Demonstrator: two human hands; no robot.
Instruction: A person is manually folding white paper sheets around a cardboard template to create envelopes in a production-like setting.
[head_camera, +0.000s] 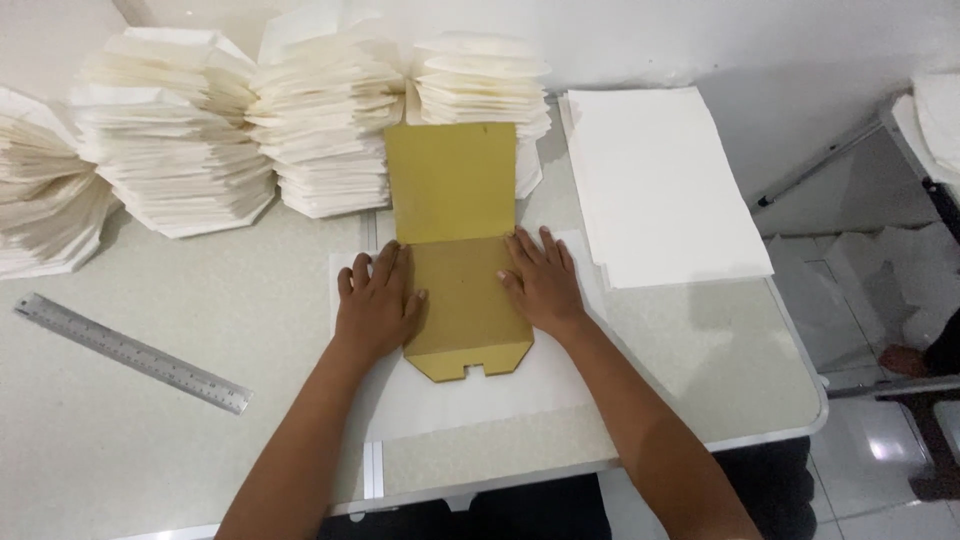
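Both forearms come in from the bottom edge; left hand (375, 305) and right hand (542, 285) lie flat, fingers spread and gripping nothing, pinning a mustard cardboard template (462, 250) onto a white paper sheet (480, 400) at the table (700, 400) front, apparently to stop it sliding. Sheet's middle is hidden under the template. Folded paper stacks (250, 130) run out of frame at left; ruler (130, 352) and flat paper pile (660, 185) lie apart.

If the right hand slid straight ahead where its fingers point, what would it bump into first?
Probably the raised cardboard flap, since the right hand points up and slightly left; the stacks of folded paper stand behind it.
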